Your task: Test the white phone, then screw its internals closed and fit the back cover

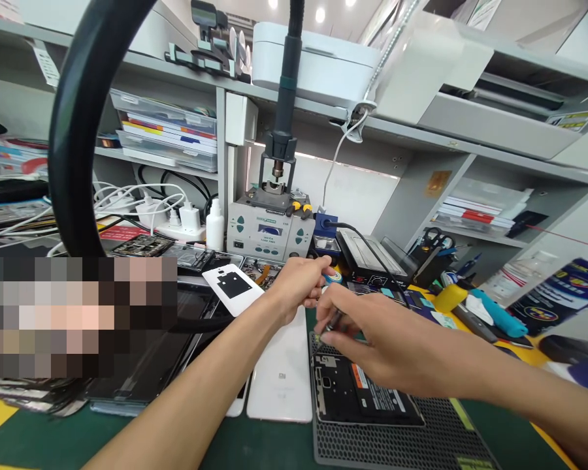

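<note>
An opened phone [357, 395] with its back off lies on a grey perforated mat [421, 444], showing a black battery with a red label. My right hand [367, 339] is pinched on a thin dark tool whose tip [336, 321] points up over the phone's top edge. My left hand [298, 281] is curled just above it, fingertips pressed together close to the tool's tip; what they hold is too small to make out. A white phone back cover [280, 378] lies to the left of the mat.
A grey soldering station [269, 232] with a hot-air handle stands behind the hands. A white cover with a black patch [232, 287], phone screens [142, 365], chargers and cables [142, 209] lie at left. Tools, a blue-handled item [492, 313] and bottles crowd the right. A black ring arcs overhead [73, 130].
</note>
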`<state>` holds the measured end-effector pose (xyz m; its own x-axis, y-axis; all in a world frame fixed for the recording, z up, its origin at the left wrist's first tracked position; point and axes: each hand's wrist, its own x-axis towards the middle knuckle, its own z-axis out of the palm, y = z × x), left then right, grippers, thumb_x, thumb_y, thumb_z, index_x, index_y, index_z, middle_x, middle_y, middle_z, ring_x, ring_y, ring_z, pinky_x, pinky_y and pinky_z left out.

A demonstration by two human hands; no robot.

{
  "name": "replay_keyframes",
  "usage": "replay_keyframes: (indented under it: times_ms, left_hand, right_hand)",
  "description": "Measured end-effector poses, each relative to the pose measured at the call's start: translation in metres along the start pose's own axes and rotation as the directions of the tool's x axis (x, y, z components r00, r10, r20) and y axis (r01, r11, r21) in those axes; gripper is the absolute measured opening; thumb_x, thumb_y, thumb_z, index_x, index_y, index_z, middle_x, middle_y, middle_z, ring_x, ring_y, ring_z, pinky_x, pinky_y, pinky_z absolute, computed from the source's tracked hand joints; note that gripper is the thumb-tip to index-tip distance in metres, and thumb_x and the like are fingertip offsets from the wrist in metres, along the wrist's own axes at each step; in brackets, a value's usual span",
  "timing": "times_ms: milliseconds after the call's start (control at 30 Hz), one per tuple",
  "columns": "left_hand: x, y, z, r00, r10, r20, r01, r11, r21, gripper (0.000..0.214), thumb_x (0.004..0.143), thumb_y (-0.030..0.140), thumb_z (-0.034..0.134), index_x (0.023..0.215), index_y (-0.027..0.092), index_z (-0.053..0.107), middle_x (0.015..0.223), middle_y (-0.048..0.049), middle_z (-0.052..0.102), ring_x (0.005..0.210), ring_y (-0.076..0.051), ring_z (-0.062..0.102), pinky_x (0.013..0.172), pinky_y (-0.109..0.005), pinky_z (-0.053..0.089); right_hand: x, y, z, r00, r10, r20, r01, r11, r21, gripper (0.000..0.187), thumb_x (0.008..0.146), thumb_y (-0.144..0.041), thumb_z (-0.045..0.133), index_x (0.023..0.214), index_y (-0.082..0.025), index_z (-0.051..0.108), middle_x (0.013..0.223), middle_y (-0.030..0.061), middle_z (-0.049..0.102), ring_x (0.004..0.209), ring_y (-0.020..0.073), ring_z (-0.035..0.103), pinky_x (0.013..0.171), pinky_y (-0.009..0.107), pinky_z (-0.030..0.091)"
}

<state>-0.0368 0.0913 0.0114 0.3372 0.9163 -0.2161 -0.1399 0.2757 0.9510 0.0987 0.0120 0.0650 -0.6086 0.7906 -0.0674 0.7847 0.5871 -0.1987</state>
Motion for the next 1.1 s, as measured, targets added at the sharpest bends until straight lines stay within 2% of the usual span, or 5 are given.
replay_keyframes:
  times_ms: [267, 533, 667, 800, 1100]
  left_hand:
    - [0.0034, -0.0019, -0.0032, 1.0, -0.031, 0.006, 0.031, 0.999, 0.023, 0.033, 0.095, 0.04, 0.059, 0.117, 0.016, 0.062, 0.115, -0.0091, 0.065, 0.094, -0.019, 0.066, 0.081, -0.039, 0.057]
    - [0.0036, -0.0012, -0.0043, 1.0, -0.031, 0.007, 0.03, 0.999, 0.018, 0.036, 0.094, 0.039, 0.06, 0.122, 0.016, 0.06, 0.122, -0.0101, 0.063, 0.102, -0.022, 0.065, 0.086, -0.043, 0.056]
    - [0.0029, -0.0008, -0.0038, 1.0, -0.03, 0.007, 0.03, 0.999, 0.015, 0.036, 0.094, 0.039, 0.06, 0.123, 0.016, 0.06, 0.123, -0.0102, 0.063, 0.103, -0.023, 0.064, 0.087, -0.044, 0.055]
    - [0.0034, -0.0015, -0.0045, 1.0, -0.029, 0.011, 0.029, 0.999, 0.015, 0.036, 0.094, 0.039, 0.06, 0.122, 0.016, 0.06, 0.123, -0.0107, 0.063, 0.103, -0.023, 0.064, 0.088, -0.043, 0.055]
    - [0.0035, -0.0022, -0.0052, 1.0, -0.019, 0.007, 0.019, 0.999, 0.029, 0.035, 0.094, 0.039, 0.06, 0.122, 0.017, 0.06, 0.122, -0.0101, 0.063, 0.102, -0.022, 0.064, 0.086, -0.043, 0.056]
  right_hand:
    - [-0.0044, -0.0027, 0.0037, 0.998, 0.037, -0.053, -0.035, 0.999, 0.036, 0.01, 0.097, -0.029, 0.05, 0.105, -0.024, 0.053, 0.083, 0.0044, 0.07, 0.073, 0.023, 0.067, 0.059, 0.031, 0.044]
    - [-0.0038, -0.0014, 0.0079, 0.996, 0.033, -0.081, -0.033, 0.999, -0.007, 0.014, 0.098, -0.03, 0.051, 0.109, -0.023, 0.052, 0.077, 0.0028, 0.07, 0.068, 0.0228, 0.066, 0.059, 0.031, 0.043]
    - [-0.0035, -0.001, 0.0082, 0.997, -0.001, -0.079, 0.006, 0.998, 0.058, 0.022, 0.096, -0.025, 0.053, 0.117, -0.024, 0.048, 0.108, 0.0073, 0.071, 0.091, 0.0246, 0.069, 0.069, 0.033, 0.048]
    - [-0.0035, 0.0004, 0.0077, 0.996, 0.062, -0.066, -0.058, 0.997, 0.054, 0.019, 0.099, -0.03, 0.049, 0.117, -0.023, 0.047, 0.079, 0.0021, 0.072, 0.07, 0.0236, 0.068, 0.061, 0.033, 0.046]
    - [-0.0027, 0.001, 0.0085, 0.994, 0.052, -0.1, -0.052, 0.999, 0.002, 0.023, 0.098, -0.034, 0.054, 0.117, -0.023, 0.05, 0.087, 0.0054, 0.073, 0.077, 0.026, 0.069, 0.063, 0.035, 0.046]
